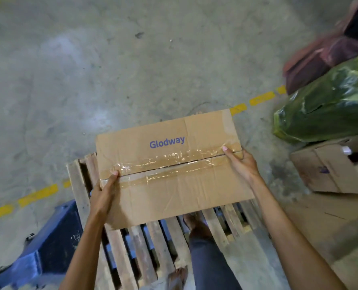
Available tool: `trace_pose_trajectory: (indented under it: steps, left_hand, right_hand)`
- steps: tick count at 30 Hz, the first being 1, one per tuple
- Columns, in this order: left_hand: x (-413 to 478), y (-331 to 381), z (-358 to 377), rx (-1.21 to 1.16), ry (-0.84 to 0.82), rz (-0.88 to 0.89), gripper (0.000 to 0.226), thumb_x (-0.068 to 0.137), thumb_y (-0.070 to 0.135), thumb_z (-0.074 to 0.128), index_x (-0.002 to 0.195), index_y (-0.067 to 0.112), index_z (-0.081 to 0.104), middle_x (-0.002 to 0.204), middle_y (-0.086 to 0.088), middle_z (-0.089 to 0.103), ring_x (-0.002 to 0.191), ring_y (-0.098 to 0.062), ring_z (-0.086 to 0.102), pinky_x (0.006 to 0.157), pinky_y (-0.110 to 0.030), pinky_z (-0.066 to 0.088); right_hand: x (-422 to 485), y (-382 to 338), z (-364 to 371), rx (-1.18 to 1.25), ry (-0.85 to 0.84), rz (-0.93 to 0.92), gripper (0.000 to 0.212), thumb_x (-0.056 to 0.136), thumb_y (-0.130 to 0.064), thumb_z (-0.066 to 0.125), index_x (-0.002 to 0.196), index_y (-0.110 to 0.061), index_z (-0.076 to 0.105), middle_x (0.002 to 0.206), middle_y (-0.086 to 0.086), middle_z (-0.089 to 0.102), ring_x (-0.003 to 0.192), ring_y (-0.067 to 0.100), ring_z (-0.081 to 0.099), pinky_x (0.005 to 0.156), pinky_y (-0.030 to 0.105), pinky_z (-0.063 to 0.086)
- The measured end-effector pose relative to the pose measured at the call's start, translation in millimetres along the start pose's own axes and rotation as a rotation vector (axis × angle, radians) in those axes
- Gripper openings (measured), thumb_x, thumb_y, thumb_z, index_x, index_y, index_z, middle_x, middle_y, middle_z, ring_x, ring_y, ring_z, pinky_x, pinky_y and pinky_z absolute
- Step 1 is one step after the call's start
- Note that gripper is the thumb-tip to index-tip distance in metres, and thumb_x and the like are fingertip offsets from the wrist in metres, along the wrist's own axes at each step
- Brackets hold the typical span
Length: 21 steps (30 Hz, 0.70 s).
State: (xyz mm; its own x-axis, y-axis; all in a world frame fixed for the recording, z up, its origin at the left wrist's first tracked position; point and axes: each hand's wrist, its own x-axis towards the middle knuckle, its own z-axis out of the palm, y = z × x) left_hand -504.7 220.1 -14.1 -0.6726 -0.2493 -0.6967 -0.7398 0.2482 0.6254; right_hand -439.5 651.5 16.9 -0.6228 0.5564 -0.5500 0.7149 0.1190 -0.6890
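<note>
I have the left grip [104, 197] and right grip [242, 164] clamped on opposite ends of the taped cardboard box [174, 185], thumbs on its seam, to balance it over the wooden pallet [136, 248]

The person is wearing dark blue-grey trousers [211, 262], one leg showing, the cloth fitting close. The left hand [105, 191] and right hand [242, 164] are showing bare, as are both forearms to the frame edge. Footwear on the foot [195, 223] is proving too blurred to tell.
</note>
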Motion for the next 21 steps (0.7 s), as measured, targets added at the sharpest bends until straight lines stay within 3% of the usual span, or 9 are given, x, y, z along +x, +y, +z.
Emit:
trace_pose_trajectory:
  steps: [4, 6, 10, 12, 15, 18, 21]
  left_hand:
    - [-66.5, -5.3, -2.6, 0.096, -0.077, 0.168, 0.079, 0.074, 0.078, 0.070, 0.134, 0.026, 0.064, 0.119, 0.002, 0.072, 0.110, -0.022, 0.067, 0.105, -0.046, 0.049]
    - [-102.3, -13.7, -2.2, 0.122, -0.139, 0.243, 0.075, 0.073, 0.077, 0.071, 0.130, 0.029, 0.066, 0.120, 0.003, 0.072, 0.114, -0.021, 0.066, 0.106, -0.045, 0.048]
    - [-156.2, -39.9, 9.7, 0.213, -0.234, 0.395, 0.098, 0.066, 0.085, 0.070, 0.141, 0.024, 0.057, 0.136, 0.003, 0.064, 0.127, -0.025, 0.059, 0.114, -0.050, 0.042]
    - [-200.9, -51.7, 16.9, 0.282, -0.292, 0.433, 0.094, 0.072, 0.081, 0.069, 0.141, 0.019, 0.057, 0.139, 0.004, 0.059, 0.131, -0.029, 0.055, 0.115, -0.049, 0.039]
    - [-262.5, -82.9, 29.9, 0.390, -0.391, 0.463, 0.090, 0.071, 0.083, 0.067, 0.131, 0.016, 0.064, 0.130, -0.012, 0.069, 0.119, -0.034, 0.063, 0.106, -0.050, 0.048]
    - [-322.1, -119.1, 54.3, 0.455, -0.511, 0.498, 0.083, 0.066, 0.086, 0.067, 0.120, 0.022, 0.070, 0.118, -0.009, 0.074, 0.107, -0.033, 0.068, 0.101, -0.050, 0.053]
    - [-368.6, -156.1, 82.6, 0.527, -0.630, 0.530, 0.088, 0.062, 0.085, 0.072, 0.124, 0.023, 0.069, 0.118, -0.007, 0.073, 0.106, -0.031, 0.070, 0.101, -0.051, 0.054]
  right_hand:
    - [-88.5, 36.4, -46.8, 0.055, 0.128, -0.005, 0.063, 0.071, -0.079, 0.068, 0.114, -0.034, 0.070, 0.106, -0.015, 0.073, 0.108, 0.014, 0.066, 0.093, 0.027, 0.049]
    - [-141.4, 68.1, -69.4, 0.104, 0.218, -0.026, 0.073, 0.064, -0.087, 0.065, 0.115, -0.035, 0.070, 0.105, -0.019, 0.073, 0.107, 0.012, 0.067, 0.098, 0.032, 0.051]
    - [-250.7, 134.8, -108.6, 0.161, 0.344, -0.009, 0.055, 0.077, -0.074, 0.068, 0.113, -0.033, 0.072, 0.104, -0.016, 0.073, 0.106, 0.015, 0.068, 0.096, 0.036, 0.053]
    - [-308.5, 171.1, -126.9, 0.190, 0.440, 0.031, 0.054, 0.080, -0.071, 0.068, 0.116, -0.030, 0.071, 0.109, -0.009, 0.073, 0.109, 0.018, 0.066, 0.096, 0.034, 0.051]
    - [-399.9, 232.0, -156.1, 0.218, 0.543, 0.127, 0.064, 0.081, -0.073, 0.064, 0.125, -0.027, 0.068, 0.119, 0.000, 0.071, 0.116, 0.022, 0.063, 0.103, 0.037, 0.047]
    - [-489.0, 291.3, -184.4, 0.267, 0.645, 0.242, 0.071, 0.078, -0.079, 0.060, 0.125, -0.026, 0.068, 0.126, 0.008, 0.070, 0.120, 0.032, 0.062, 0.105, 0.045, 0.047]
    - [-563.8, 347.4, -199.9, 0.313, 0.731, 0.331, 0.069, 0.083, -0.074, 0.059, 0.130, -0.025, 0.064, 0.130, 0.008, 0.067, 0.124, 0.034, 0.059, 0.106, 0.044, 0.045]
